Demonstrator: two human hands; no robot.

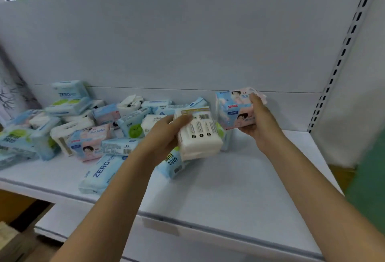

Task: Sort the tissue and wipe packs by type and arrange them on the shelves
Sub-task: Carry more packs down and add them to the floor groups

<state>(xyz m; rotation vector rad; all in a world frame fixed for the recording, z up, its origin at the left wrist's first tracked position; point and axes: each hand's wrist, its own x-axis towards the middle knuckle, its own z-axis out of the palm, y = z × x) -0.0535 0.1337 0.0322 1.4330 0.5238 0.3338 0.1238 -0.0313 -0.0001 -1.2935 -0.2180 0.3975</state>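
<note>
Outstretched, left hand (166,134) grips white pack (200,136); right hand (260,120) clasps pink-blue pack (233,111).

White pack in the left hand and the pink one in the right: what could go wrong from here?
1. The left hand holds the white tissue pack by one side only, over the blue wipe pack; it may slip.
2. The right hand grips the pink-and-blue pack above bare shelf; placing it near the mixed pile could muddle types.
</note>
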